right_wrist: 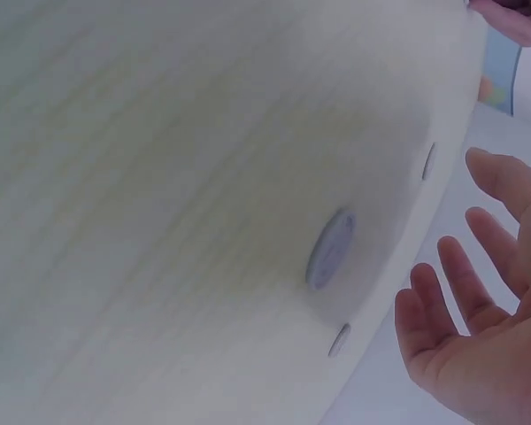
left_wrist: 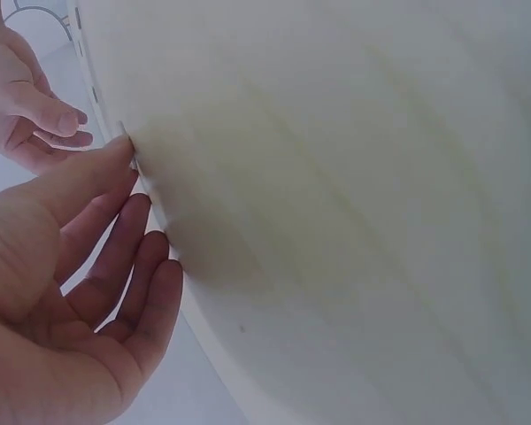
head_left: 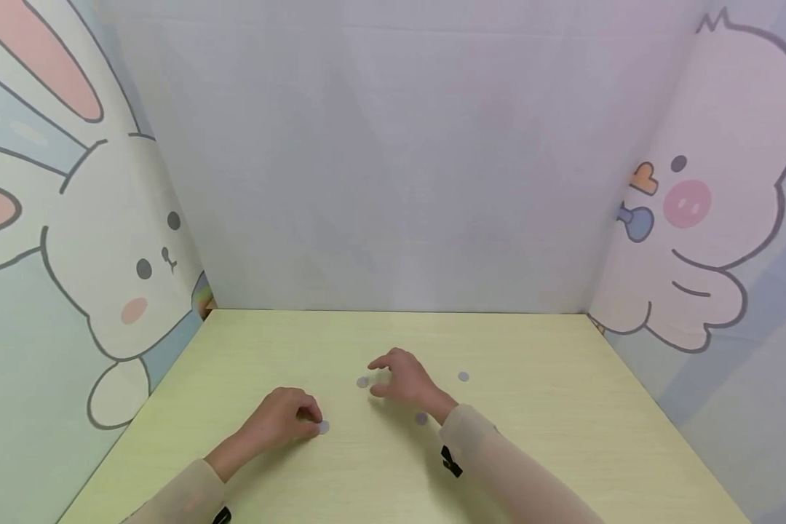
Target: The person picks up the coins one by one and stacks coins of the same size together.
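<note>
My left hand [head_left: 280, 418] is low over the table and pinches a small grey coin [head_left: 324, 427] by its edge between thumb and forefinger. From the left wrist view, the coin [left_wrist: 121, 129] appears as a thin sliver at the thumb tip, mostly hidden. Ahead and to the right, my right hand [head_left: 402, 378] is raised above the tabletop, thumb and fingers spread with nothing between them. A second coin [head_left: 362, 382] lies just left of its fingertips. Another coin [head_left: 421, 418] lies below the right wrist, and it looks large as a flat grey disc [right_wrist: 334, 250] in the right wrist view.
One more coin [head_left: 463, 376] lies to the right of the right hand. The pale yellow tabletop [head_left: 550, 437] meets a plain light curtain [head_left: 393, 182] at its back edge. Cartoon-printed panels stand along both sides, with a rabbit [head_left: 118, 255] at left.
</note>
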The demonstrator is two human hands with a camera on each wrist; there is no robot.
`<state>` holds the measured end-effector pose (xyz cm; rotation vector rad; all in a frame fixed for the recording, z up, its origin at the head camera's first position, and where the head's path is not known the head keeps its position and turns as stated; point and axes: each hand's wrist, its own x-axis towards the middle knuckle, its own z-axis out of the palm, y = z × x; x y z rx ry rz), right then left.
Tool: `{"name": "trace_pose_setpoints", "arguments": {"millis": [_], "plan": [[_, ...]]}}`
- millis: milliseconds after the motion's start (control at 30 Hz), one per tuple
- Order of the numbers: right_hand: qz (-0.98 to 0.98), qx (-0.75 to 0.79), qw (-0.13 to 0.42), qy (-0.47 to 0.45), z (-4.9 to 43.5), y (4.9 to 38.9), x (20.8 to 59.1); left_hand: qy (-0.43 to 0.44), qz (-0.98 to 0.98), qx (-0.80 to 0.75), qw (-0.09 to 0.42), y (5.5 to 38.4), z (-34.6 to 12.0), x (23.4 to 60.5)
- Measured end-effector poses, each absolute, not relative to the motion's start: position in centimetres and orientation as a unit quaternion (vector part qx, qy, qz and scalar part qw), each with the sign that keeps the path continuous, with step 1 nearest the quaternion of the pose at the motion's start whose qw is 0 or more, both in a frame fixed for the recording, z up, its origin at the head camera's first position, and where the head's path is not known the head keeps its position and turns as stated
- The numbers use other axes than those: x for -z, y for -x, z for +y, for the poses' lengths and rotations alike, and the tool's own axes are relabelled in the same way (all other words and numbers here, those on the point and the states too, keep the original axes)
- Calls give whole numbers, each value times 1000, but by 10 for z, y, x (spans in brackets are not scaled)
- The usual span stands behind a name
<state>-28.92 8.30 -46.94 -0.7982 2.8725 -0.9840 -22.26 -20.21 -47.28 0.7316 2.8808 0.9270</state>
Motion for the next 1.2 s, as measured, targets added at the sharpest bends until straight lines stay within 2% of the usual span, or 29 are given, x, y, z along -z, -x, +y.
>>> {"name": "trace_pose_setpoints", "arguments": {"millis": [367,633,1200], "plan": [[913,283,24,292,80,305,475,-225,928,-295,17,222,-201,472],[927,265,31,265,72,308,479,-228,928,-293,15,222,-202,473],[937,247,5,246,66,312,486,-226,932,-284,9,226,-205,477]]}}
